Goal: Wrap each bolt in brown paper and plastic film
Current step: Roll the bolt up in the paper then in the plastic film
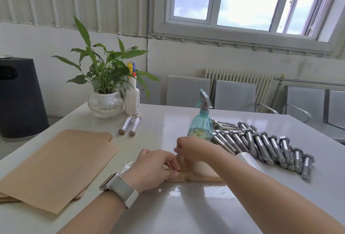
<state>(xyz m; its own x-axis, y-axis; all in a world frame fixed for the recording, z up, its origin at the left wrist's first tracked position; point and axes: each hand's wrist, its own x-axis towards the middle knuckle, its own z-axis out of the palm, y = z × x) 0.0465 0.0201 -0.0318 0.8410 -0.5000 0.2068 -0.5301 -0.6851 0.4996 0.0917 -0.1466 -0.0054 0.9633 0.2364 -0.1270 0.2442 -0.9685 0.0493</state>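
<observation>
Head view shows a paper-wrapped bolt (194, 173) lying on a sheet of film (186, 194) spread on the worktop (168, 122), just in front of the person. Left hand (155, 168) pinches the near end of the brown paper, fingers curled on it; right hand (188, 149) grips the far end, fingers also curled. My reading: the paper ends are being twisted or tucked shut, so the paper step is nearly done and the film step is not yet begun. Next move would call for rolling the packet across the film while keeping both ends from springing open. Just right lies the film roll (244, 156), partly behind the forearm, then a heap of bare bolts (270, 146). A spray bottle (200, 122) stands behind the hands. Spare paper sheets (56, 166) lie to the left, and two finished bolts (130, 124) rest near a plant (105, 92).
</observation>
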